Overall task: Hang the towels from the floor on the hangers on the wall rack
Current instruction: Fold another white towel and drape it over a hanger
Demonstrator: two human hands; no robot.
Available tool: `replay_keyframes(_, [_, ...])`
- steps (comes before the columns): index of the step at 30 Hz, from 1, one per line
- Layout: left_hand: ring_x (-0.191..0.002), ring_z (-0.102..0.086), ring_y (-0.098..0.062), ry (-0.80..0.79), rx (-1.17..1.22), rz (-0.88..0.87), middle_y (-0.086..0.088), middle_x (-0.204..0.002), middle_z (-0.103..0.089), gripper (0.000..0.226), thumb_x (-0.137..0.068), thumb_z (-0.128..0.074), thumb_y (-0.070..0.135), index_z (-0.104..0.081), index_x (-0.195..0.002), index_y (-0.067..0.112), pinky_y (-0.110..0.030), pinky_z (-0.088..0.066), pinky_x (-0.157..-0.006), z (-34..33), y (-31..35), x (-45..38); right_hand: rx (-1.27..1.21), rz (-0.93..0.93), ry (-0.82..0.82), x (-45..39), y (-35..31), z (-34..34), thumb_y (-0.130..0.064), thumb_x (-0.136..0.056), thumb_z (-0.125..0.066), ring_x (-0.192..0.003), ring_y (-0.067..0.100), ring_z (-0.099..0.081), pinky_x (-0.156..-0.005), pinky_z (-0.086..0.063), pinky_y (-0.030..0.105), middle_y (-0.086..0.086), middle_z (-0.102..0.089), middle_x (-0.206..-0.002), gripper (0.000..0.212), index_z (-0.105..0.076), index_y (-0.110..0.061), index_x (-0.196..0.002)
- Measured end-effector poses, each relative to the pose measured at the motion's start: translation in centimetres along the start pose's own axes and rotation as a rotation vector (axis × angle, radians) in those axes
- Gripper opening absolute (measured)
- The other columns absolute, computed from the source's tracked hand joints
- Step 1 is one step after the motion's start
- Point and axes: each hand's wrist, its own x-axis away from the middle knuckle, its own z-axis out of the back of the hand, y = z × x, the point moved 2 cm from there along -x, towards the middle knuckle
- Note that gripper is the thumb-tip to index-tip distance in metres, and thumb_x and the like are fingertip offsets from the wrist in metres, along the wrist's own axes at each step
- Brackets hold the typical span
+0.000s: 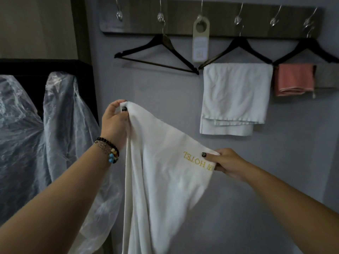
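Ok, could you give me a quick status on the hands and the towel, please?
Left hand and right hand pinch white towel. Left hanger bare. Nothing blocking.

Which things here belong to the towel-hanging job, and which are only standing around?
Belong to the job:
held white towel
left hand, right hand
empty hanger
hung white towel
pink towel
wall rack

Only around:
door tag
plastic cover
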Motion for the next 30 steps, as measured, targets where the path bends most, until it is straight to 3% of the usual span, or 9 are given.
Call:
replay_keyframes(2, [-0.074,-0.061,-0.015,0.022,-0.036,-0.037,0.001,-0.084,-0.064,0.037,-0.087,-0.046,-0.008,-0.064,-0.091,0.024,-0.03,-0.053,-0.072,-0.4,1.0,-1.3,-0.007,0.064,0.113,-0.8,-1.6,-0.6,-0.015,-0.078,-0.076,-0.073,0.018,-0.071,-0.069,-0.059,0.026,0.011,-0.075,-0.081,0.021,-0.072,0.002,-0.089])
replay_keyframes(5, [-0.08,-0.063,-0.011,0.034,-0.216,-0.112,0.002,-0.093,-0.067,0.018,-0.093,-0.056,0.009,-0.064,-0.096,0.025,-0.024,-0.055,-0.073,-0.5,1.7,-2.8,0.331,0.253,0.422,-2.3,-5.1,0.3,-0.023,-0.075,-0.081,-0.054,0.004,-0.059,-0.051,-0.047,0.016,-0.005,-0.067,-0.057,0.018,-0.073,-0.008,-0.078])
replay_keyframes(9, [-0.055,-0.06,0.008,0.038,-0.428,-0.185,0.006,-0.083,-0.064,0.013,-0.094,-0.059,0.016,-0.06,-0.088,0.027,-0.009,-0.047,-0.049,0.2,1.8,-3.8,0.706,0.444,0.651,-3.6,-10.8,1.5,-0.03,-0.077,-0.077,-0.062,0.018,-0.056,-0.057,-0.034,0.025,0.012,-0.069,-0.07,0.024,-0.075,-0.005,-0.078])
replay_keyframes(12, [-0.05,-0.058,0.011,0.062,-0.508,-0.206,0.008,-0.077,-0.062,0.016,-0.094,-0.059,0.017,-0.057,-0.083,0.028,-0.007,-0.043,-0.045,1.0,1.7,-4.3,0.778,0.565,0.641,-4.0,-13.8,1.7,-0.02,-0.081,-0.072,-0.064,0.021,-0.054,-0.051,-0.028,0.018,0.013,-0.066,-0.07,0.018,-0.067,-0.007,-0.069])
replay_keyframes(16, [-0.072,-0.061,-0.01,0.075,-0.544,-0.152,-0.004,-0.094,-0.064,0.005,-0.096,-0.056,0.016,-0.058,-0.099,0.014,-0.024,-0.05,-0.066,1.3,1.9,-4.9,0.799,0.662,0.686,-4.2,-16.7,1.8,-0.016,-0.087,-0.061,-0.078,0.021,-0.054,-0.059,-0.031,0.013,0.011,-0.065,-0.088,0.014,-0.066,-0.004,-0.086])
replay_keyframes(18, [-0.069,-0.056,-0.015,0.042,-0.4,-0.117,-0.01,-0.089,-0.062,0.011,-0.096,-0.05,0.005,-0.061,-0.095,0.008,-0.028,-0.05,-0.067,1.1,2.8,-5.3,0.713,0.709,0.753,-3.9,-17.7,1.6,-0.015,-0.088,-0.059,-0.088,0.022,-0.056,-0.072,-0.035,0.021,0.01,-0.065,-0.099,0.016,-0.066,-0.004,-0.097])
replay_keyframes(21, [-0.07,-0.057,-0.019,-0.059,-0.15,-0.041,-0.012,-0.082,-0.059,0.025,-0.093,-0.041,-0.007,-0.063,-0.087,0.004,-0.027,-0.049,-0.066,0.2,3.2,-4.7,0.515,0.799,0.774,-3.2,-18.5,1.3,-0.009,-0.087,-0.055,-0.081,0.015,-0.05,-0.065,-0.036,0.021,0.002,-0.057,-0.093,0.003,-0.054,-0.011,-0.09])
replay_keyframes(25, [-0.059,-0.047,-0.016,-0.062,-0.296,-0.064,-0.006,-0.069,-0.053,0.033,-0.093,-0.041,-0.006,-0.064,-0.076,0.01,-0.027,-0.039,-0.057,-1.0,2.2,-3.2,0.618,0.752,0.718,-2.4,-18.5,2.2,-0.001,-0.088,-0.05,-0.073,0.009,-0.048,-0.055,-0.033,0.011,0.0,-0.052,-0.094,0.016,-0.046,-0.015,-0.093])
replay_keyframes(30, [-0.06,-0.056,-0.009,-0.111,-0.139,-0.107,0.002,-0.074,-0.061,0.025,-0.091,-0.047,-0.007,-0.06,-0.087,0.015,-0.025,-0.046,-0.055,-3.7,2.2,0.1,0.926,0.456,0.534,-1.4,-17.4,2.6,0.0,-0.078,-0.058,-0.092,0.021,-0.055,-0.068,-0.044,0.028,0.005,-0.056,-0.107,0.023,-0.057,-0.015,-0.095])
